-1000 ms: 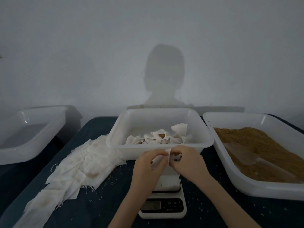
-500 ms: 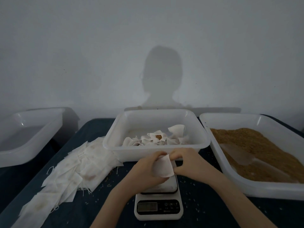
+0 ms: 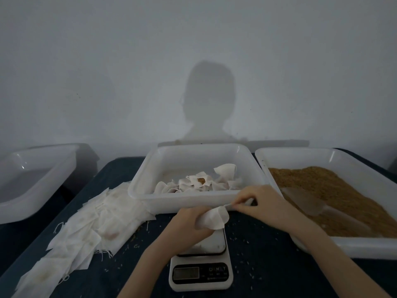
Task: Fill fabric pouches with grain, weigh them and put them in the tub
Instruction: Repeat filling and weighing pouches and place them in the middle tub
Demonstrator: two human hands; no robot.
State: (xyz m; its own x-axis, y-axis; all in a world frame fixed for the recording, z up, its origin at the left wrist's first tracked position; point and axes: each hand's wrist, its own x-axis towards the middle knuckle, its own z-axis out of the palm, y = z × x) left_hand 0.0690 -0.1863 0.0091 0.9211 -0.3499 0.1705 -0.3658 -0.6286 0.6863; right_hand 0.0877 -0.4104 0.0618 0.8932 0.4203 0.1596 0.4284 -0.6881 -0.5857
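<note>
The left hand is curled round a white pouch, holding it just above the scale, near the front wall of the middle tub. The right hand pinches what looks like a thin drawstring at the pouch's mouth, thumb and fingers pressed together on it. This reads as the closing pull, though whether the pouch holds grain cannot be told from here. To do it well, the left hand should grip the neck, not the belly, so nothing is squeezed out, while the right draws the string straight away from the mouth, steadily, until the fabric gathers shut. Keep the mouth tilted up; stray grains already lie scattered on the dark cloth round the scale. The pouch then goes flat on the scale's plate with both hands off it, so the reading is true; the display is too dim to read now. Finished pouches lie in the middle tub, empty ones in a heap to the left, grain with a scoop in the right tub.
</note>
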